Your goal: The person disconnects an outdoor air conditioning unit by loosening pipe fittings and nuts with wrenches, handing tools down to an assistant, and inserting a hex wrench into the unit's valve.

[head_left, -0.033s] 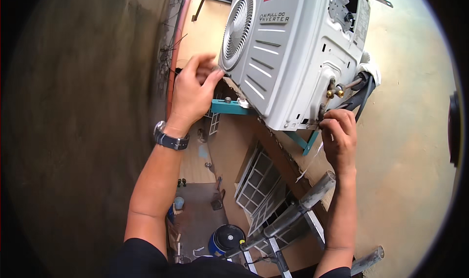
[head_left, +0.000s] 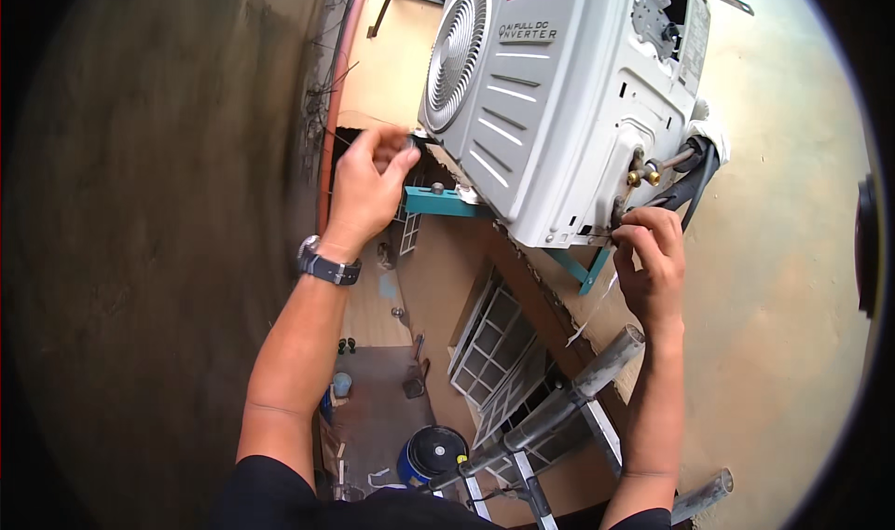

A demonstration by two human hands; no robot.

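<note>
A white air conditioner outdoor unit (head_left: 559,110) with a round fan grille (head_left: 459,56) sits on teal wall brackets (head_left: 447,202). My left hand (head_left: 373,180), a watch (head_left: 328,265) on its wrist, is off the unit's lower left corner. Its thumb and fingertips pinch a small dark piece too blurred to name. At the lower right edge, below the brass valves (head_left: 643,173), my right hand (head_left: 648,250) is closed with fingertips against the casing. What it grips, if anything, is hidden.
Insulated pipes (head_left: 695,185) run from the valves to the wall. Below, a metal ladder (head_left: 531,493) and a grey pole (head_left: 559,409) slant across. Far down on the ground stand a blue drum (head_left: 436,454) and a small bucket (head_left: 342,385). A teal bracket bolt (head_left: 437,187) sticks up.
My left hand has drawn slightly left and down from the unit's corner, opening a gap there. The right hand stays at the lower right edge. The view has shifted a little.
</note>
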